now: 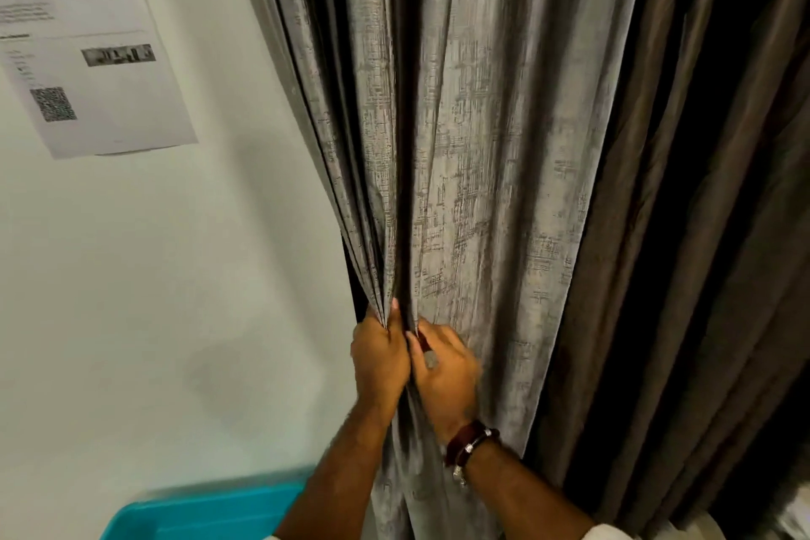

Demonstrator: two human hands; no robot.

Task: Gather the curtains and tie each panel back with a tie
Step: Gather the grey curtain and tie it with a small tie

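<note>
Gripping one grey curtain panel (473, 153): two hands, left hand (379, 357), right hand (447, 377).

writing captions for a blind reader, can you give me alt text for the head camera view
Two hands gather a grey textured curtain into folds: the left hand grips the bunched pleats and the right hand, with a dark bracelet on its wrist, pinches the next fold beside it. A printed sheet hangs on the white wall to the left, a darker brown curtain to the right.

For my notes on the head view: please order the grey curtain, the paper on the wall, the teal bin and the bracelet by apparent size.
1. Grey curtain
2. Paper
3. Teal bin, cut off by the frame, so unsure
4. Bracelet
</note>
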